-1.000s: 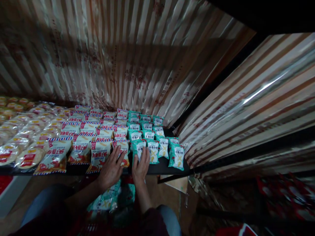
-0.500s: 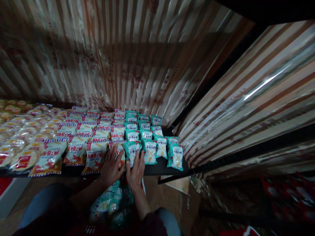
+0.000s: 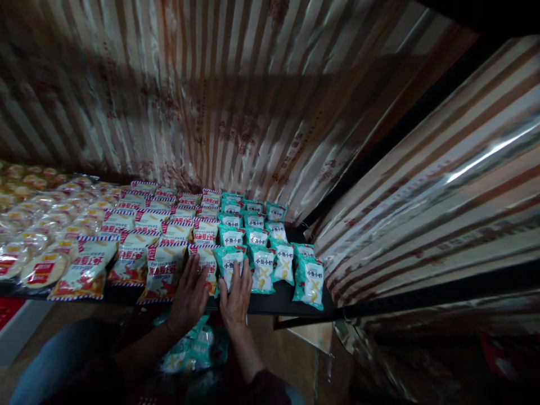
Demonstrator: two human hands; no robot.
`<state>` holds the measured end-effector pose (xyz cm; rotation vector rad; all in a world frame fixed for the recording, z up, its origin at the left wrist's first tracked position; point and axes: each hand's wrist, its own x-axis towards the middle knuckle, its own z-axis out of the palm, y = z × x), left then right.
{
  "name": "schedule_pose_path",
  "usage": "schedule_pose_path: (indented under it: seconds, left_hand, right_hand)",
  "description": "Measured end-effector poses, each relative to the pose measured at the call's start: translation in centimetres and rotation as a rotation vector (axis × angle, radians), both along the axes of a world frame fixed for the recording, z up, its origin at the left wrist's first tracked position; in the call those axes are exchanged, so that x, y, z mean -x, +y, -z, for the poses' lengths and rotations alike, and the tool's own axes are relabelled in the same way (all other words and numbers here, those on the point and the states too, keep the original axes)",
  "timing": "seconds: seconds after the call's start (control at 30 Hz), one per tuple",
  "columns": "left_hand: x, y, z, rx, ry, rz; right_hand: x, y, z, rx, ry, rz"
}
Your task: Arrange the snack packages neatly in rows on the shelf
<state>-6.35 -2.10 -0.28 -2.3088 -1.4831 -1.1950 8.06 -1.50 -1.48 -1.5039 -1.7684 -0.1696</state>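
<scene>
My left hand lies flat with its fingers spread on a red-and-white snack packet at the front of a dark shelf. My right hand rests beside it, fingers stretched over a teal snack packet in the front row. Both hands nearly touch each other. More teal packets stand in rows to the right, and one teal packet sits apart at the shelf's right end. Red-and-white packets fill the rows to the left.
Round cracker packets cover the shelf's far left. Striped shiny sheeting hangs behind the shelf and on the right. A pile of teal packets lies on my lap below the shelf edge.
My right hand has slid the front teal packet a little to the left, closer to the red-and-white rows. The left hand has stayed on its packet. The view has shifted slightly.
</scene>
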Motion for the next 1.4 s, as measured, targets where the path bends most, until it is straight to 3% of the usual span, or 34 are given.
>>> schedule_pose_path:
  seconds: [0.37, 0.53, 0.7, 0.8, 0.87, 0.93, 1.03, 1.13, 1.27, 1.4]
  left_hand:
    - [-0.4, 0.9, -0.2, -0.025, -0.002, -0.155]
    - [-0.8, 0.7, 0.3, 0.017, 0.025, -0.152]
    - [-1.4, 1.1, -1.7, 0.021, -0.025, -0.1]
    - [-2.4, 3.1, -4.2, 0.094, -0.021, -0.031]
    - [-3.1, 5.6, -5.7, 0.134, 0.042, 0.052]
    - [-3.6, 9.0, -6.7, 0.201, 0.082, 0.037]
    - [-3.9, 13.9, -6.9, 0.391, 0.164, -0.023]
    - [-3.9, 16.9, -6.0, 0.427, 0.187, -0.018]
    - [-3.6, 17.3, -5.6, 0.412, 0.179, 0.0]
    - [-2.9, 13.9, -6.7, 0.244, 0.1, 0.031]
  right_hand:
    - [0.7, 0.0, -0.8, 0.046, 0.03, 0.014]
    - [1.0, 0.1, -1.1, 0.072, 0.015, 0.028]
    - [0.9, 0.2, -1.1, 0.017, -0.006, 0.061]
    - [0.5, 0.6, -1.1, -0.019, -0.044, 0.041]
    - [0.4, 1.0, -1.1, -0.022, -0.056, 0.018]
    - [0.3, 1.4, -1.3, -0.009, -0.057, 0.02]
    - [0.4, 2.1, -1.4, 0.009, -0.058, 0.046]
    - [0.5, 2.5, -1.3, 0.008, -0.073, 0.048]
    - [0.3, 2.9, -1.1, 0.003, -0.081, 0.054]
    - [0.2, 2.8, -1.2, 0.002, -0.035, 0.053]
